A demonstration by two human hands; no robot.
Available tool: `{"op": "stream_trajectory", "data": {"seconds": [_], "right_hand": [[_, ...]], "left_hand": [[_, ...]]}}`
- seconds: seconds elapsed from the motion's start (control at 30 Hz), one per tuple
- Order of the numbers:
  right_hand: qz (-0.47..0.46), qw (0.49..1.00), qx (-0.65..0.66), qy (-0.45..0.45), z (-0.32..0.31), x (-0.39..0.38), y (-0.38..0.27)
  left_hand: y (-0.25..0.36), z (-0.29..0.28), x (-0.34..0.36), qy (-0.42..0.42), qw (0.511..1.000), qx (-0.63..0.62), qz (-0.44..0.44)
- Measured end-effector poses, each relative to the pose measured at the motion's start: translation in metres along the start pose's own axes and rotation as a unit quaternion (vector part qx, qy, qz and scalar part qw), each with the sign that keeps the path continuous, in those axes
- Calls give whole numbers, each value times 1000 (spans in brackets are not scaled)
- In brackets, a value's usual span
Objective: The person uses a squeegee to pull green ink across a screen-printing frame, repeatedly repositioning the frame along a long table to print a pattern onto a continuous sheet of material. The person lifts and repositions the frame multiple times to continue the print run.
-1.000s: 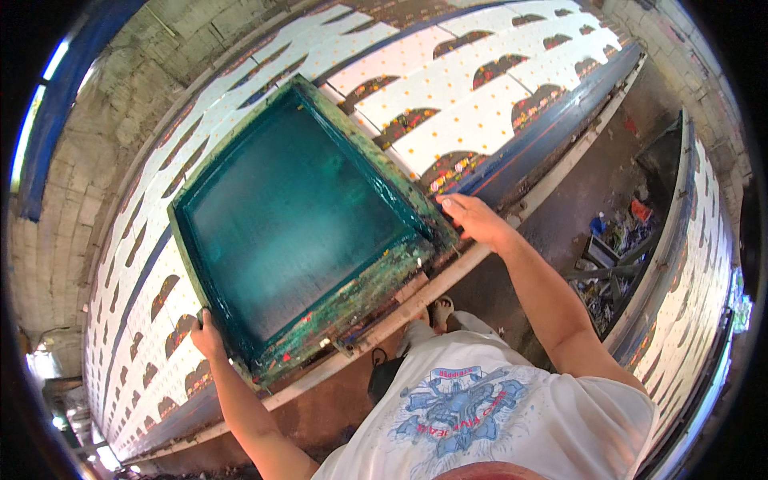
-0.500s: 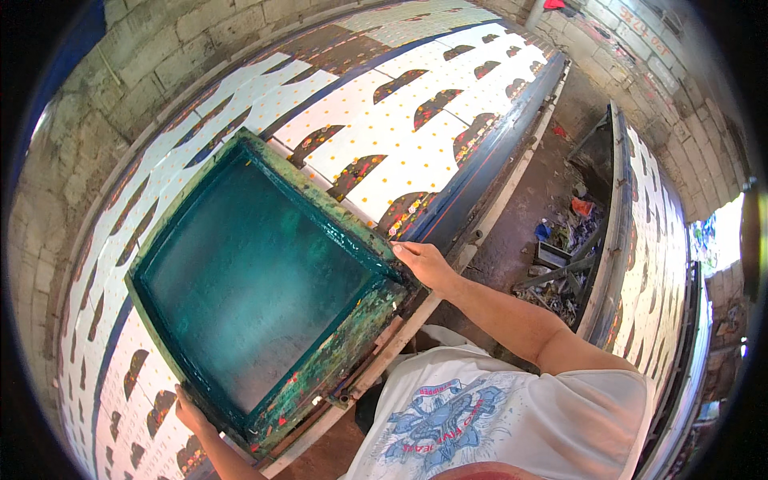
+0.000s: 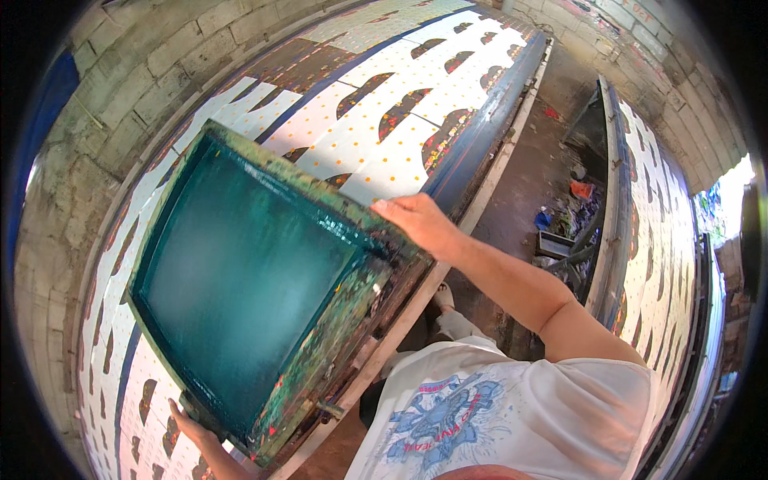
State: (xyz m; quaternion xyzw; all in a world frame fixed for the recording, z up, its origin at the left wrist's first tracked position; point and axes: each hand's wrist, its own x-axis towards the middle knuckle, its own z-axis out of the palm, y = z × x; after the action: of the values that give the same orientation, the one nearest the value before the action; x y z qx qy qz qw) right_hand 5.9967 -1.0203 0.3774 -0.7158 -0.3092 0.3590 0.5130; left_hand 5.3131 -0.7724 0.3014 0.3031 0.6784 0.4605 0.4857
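A large screen printing frame (image 3: 240,276) with a dark green, wet-looking mesh fills the left middle of the head view. Its wooden rim is smeared with green paint and specks of other colours. At the frame's right edge my right hand (image 3: 420,226) is closed, with the thumb along the top of the rim. My left hand (image 3: 194,432) grips the lower left edge; some of its fingers are hidden by the rim. Beneath the frame spreads white fabric (image 3: 356,152) with orange dots and dark half-round floral shapes, laid along a long table.
A wooden rail (image 3: 500,172) runs along the table's near edge. Across a narrow aisle stands a second long table (image 3: 652,240) with similar fabric. Scraps and a grey tray (image 3: 554,244) lie under it. A block wall (image 3: 172,60) borders the far left side.
The frame has shifted and tilted, its right side higher and covering more of the dark shapes. Both hands have kept their grip and moved with it. The view has swung slightly.
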Motion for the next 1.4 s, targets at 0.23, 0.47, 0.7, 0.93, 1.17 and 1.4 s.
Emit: {"op": "stream_trajectory", "data": {"seconds": [0.23,0.47,0.7,0.93,1.17,1.4], "right_hand": [[-23,998,-56,7,-137,88,3],[10,999,-35,24,-308,198,57],[78,996,-11,49,-465,281,107],[108,990,26,84,-567,334,165],[123,988,32,88,-626,356,192],[109,991,12,73,-654,362,180]], "left_hand": [[23,162,-89,-119,991,-56,-15],[17,353,-187,-105,992,-65,-1],[-19,522,-287,-88,991,-94,22],[-59,621,-339,-6,991,-103,82],[-70,686,-373,4,989,-84,118],[-76,718,-391,34,990,-46,128]]}}
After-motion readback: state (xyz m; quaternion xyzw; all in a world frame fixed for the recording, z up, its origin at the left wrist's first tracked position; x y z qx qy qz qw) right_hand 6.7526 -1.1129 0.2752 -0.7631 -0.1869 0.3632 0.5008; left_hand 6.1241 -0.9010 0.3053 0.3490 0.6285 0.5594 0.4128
